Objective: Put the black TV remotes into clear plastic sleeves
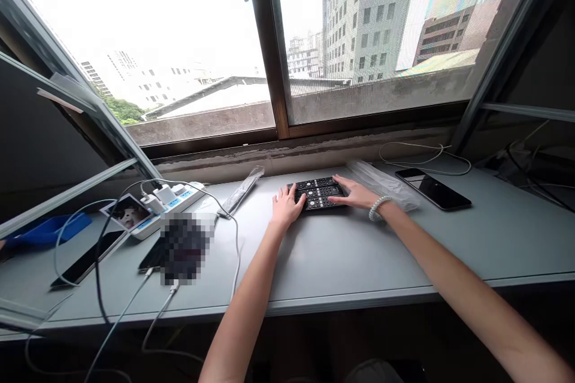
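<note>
Several black remote controls [318,192] lie side by side on the grey table [341,251] near the window. My left hand [286,205] rests at their left end, fingers slightly spread and touching the nearest remote. At their right end lies my right hand [354,192], fingers stretched flat over the remotes. A white bead bracelet [378,207] circles my right wrist. Neither hand grips anything.
A clear plastic bag [381,182] and a black phone [432,189] lie to the right. A plastic-wrapped remote [241,191] lies left of the hands. Farther left are a white power strip [166,203] with chargers and cables, a photo card [127,213], phones and a blue tray [47,230].
</note>
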`<state>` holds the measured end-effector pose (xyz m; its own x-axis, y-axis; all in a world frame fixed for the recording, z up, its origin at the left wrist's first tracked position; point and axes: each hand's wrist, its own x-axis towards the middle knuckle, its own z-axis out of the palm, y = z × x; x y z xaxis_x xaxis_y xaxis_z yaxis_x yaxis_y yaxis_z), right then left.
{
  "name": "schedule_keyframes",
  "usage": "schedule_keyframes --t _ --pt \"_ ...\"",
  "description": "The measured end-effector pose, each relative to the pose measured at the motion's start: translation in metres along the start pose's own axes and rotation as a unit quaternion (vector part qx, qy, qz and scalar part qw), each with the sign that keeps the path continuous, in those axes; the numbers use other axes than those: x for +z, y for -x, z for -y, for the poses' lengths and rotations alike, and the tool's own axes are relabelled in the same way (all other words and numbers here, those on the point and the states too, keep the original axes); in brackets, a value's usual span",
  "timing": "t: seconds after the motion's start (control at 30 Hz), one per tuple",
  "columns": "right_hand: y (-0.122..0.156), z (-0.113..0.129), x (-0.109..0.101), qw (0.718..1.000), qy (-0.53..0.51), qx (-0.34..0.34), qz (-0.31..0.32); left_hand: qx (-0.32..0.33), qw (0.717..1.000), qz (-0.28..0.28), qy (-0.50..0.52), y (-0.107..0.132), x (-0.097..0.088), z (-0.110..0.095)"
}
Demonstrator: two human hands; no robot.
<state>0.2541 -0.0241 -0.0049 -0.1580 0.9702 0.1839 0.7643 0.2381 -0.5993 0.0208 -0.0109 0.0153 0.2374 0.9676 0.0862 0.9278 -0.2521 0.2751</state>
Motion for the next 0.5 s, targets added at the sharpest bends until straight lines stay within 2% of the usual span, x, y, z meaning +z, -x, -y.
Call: schedule_keyframes --t 0.5 --pt "-0.0006 0.0002 0.0016 1.000 0.012 -0.003 -0.003 -0.004 1.000 -0.004 -0.005 0.0010 -0.0001 0.0010"
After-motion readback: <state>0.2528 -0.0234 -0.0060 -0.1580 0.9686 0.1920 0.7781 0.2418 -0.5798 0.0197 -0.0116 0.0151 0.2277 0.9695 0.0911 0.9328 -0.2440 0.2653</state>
